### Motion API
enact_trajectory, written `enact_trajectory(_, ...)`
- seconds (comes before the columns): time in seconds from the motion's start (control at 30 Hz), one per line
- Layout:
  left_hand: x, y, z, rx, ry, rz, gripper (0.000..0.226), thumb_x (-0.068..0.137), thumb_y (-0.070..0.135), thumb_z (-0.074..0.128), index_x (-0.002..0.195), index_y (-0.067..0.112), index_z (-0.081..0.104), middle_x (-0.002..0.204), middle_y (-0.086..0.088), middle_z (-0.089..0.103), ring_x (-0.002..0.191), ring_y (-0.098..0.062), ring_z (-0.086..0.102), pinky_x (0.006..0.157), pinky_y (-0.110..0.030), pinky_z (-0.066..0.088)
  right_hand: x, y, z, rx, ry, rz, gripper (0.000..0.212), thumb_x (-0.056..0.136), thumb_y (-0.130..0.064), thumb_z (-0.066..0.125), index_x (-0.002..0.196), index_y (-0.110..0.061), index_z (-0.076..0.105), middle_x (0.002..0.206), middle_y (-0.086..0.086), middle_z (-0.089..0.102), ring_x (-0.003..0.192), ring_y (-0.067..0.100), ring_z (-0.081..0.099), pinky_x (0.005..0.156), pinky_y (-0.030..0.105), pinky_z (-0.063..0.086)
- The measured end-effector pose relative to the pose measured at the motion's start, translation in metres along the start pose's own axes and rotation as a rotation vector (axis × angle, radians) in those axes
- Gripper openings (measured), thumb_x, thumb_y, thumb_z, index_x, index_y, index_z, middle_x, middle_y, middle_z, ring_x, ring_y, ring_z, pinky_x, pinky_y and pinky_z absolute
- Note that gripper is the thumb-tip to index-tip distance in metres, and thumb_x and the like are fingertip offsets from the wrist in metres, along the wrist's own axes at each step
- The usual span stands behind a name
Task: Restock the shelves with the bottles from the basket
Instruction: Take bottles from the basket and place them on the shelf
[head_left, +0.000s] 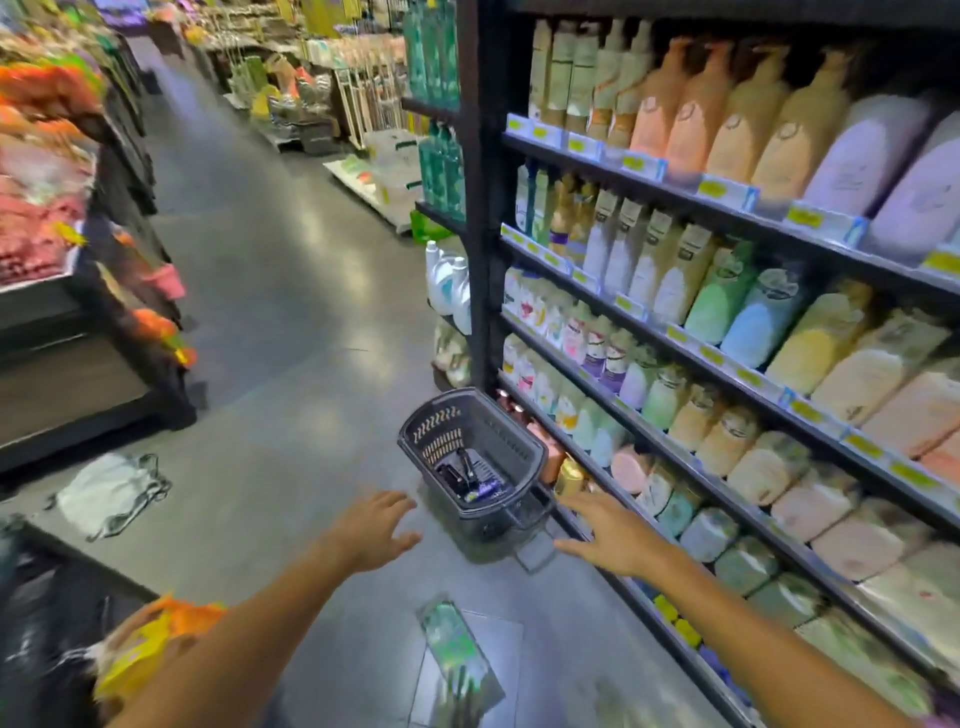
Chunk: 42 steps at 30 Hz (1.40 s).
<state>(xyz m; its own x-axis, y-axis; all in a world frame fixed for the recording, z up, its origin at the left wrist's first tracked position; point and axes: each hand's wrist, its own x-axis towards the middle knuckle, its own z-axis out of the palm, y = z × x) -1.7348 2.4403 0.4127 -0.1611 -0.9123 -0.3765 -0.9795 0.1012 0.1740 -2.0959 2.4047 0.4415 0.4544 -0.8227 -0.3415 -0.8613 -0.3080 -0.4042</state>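
On aisle floor beside shelves (675, 332): dark basket (511, 447) holding bottles (467, 478); left hand (371, 525), right hand (605, 535) near it, fingers spread, holding nothing.

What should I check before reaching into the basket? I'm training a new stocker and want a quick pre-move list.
1. Both hands free: left hand and right hand hold nothing, fingers spread: ok.
2. Basket standing upright on the floor beside the shelves: ok.
3. Bottles left in the basket: dark ones visible: ok.
4. How many remain: cannot tell.
5. Free gap on a shelf: cannot tell.
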Motion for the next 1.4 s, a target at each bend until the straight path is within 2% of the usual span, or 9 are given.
enact_trajectory(0.13,0.032,-0.024,0.010,0.023,-0.055,-0.012,0.069,0.099,0.063,0.035,0.153,0.020,0.040,0.161,-0.002,0.036,0.149,-0.022,0.033,0.120,-0.033,0.026,0.035,0.005,0.015,0.010,-0.023,0.045,0.101,0.071,-0.092,0.033,0.147,-0.027,0.045,0.152,-0.001,0.047,0.140,0.021,0.040,0.115,0.037,0.034)
enact_trajectory(0.27,0.082,-0.036,0.020,-0.007,-0.134,0.009,0.084,0.090,0.074,0.025,0.154,0.021,0.038,0.162,-0.003,0.033,0.149,-0.023,0.030,0.121,-0.034,0.025,0.077,0.023,0.017,0.023,-0.064,0.117,0.073,0.089,-0.067,0.055,0.150,-0.028,0.042,0.155,-0.004,0.041,0.144,0.020,0.035,0.114,0.040,0.034)
enact_trajectory(0.37,0.130,-0.046,0.022,0.011,-0.152,0.007,0.063,0.103,0.057,0.039,0.154,0.021,0.036,0.163,-0.002,0.033,0.150,-0.022,0.029,0.120,-0.032,0.023,0.124,0.045,0.016,0.087,-0.090,0.135,0.079,0.085,-0.071,0.053,0.150,-0.028,0.042,0.155,-0.002,0.043,0.143,0.018,0.037,0.117,0.038,0.033)
enact_trajectory(0.67,0.285,-0.070,-0.018,0.000,-0.276,-0.085,0.057,0.103,0.050,0.044,0.149,0.017,0.043,0.157,-0.007,0.042,0.144,-0.027,0.038,0.118,-0.035,0.029,0.282,0.103,-0.009,0.211,-0.198,0.208,0.070,0.091,-0.054,0.063,0.149,-0.020,0.044,0.151,0.002,0.048,0.139,0.021,0.044,0.115,0.038,0.036)
enact_trajectory(0.87,0.368,-0.076,-0.027,0.028,-0.319,-0.020,0.057,0.103,0.048,0.043,0.153,0.021,0.039,0.157,-0.007,0.042,0.144,-0.029,0.038,0.116,-0.038,0.032,0.360,0.132,0.005,0.290,-0.247,0.254,0.071,0.076,-0.066,0.056,0.131,-0.022,0.062,0.113,-0.003,0.066,0.099,0.016,0.065,0.085,0.032,0.053)
enact_trajectory(0.97,0.400,-0.087,-0.020,0.026,-0.390,0.030,0.057,0.103,0.048,0.042,0.152,0.020,0.040,0.156,-0.008,0.043,0.142,-0.029,0.039,0.116,-0.039,0.034,0.381,0.125,0.008,0.287,-0.267,0.294,0.052,0.083,-0.052,0.067,0.125,-0.021,0.066,0.102,-0.003,0.070,0.082,0.012,0.068,0.077,0.028,0.055)
enact_trajectory(1.17,0.470,-0.128,-0.003,0.015,-0.556,0.139,0.054,0.102,0.041,0.045,0.151,0.017,0.043,0.158,-0.007,0.041,0.144,-0.027,0.038,0.117,-0.037,0.034,0.421,0.095,0.013,0.399,-0.278,0.426,0.048,0.098,-0.031,0.060,0.141,-0.010,0.053,0.147,0.007,0.051,0.131,0.019,0.051,0.106,0.028,0.039)
enact_trajectory(1.27,0.513,-0.156,0.013,-0.034,-0.617,0.196,0.050,0.102,0.038,0.048,0.148,0.019,0.047,0.155,-0.004,0.044,0.143,-0.024,0.040,0.116,-0.032,0.035,0.450,0.085,0.047,0.532,-0.245,0.585,0.066,0.089,-0.060,0.061,0.136,-0.013,0.058,0.141,0.004,0.057,0.128,0.022,0.056,0.105,0.029,0.040)
enact_trajectory(1.4,0.583,-0.185,0.052,0.048,-0.654,0.292,0.052,0.102,0.042,0.047,0.150,0.023,0.042,0.151,-0.001,0.047,0.139,-0.022,0.045,0.112,-0.035,0.040,0.498,0.098,0.117,0.690,-0.239,0.755,0.065,0.088,-0.059,0.063,0.141,-0.020,0.054,0.141,0.000,0.059,0.121,0.012,0.061,0.104,0.029,0.047)
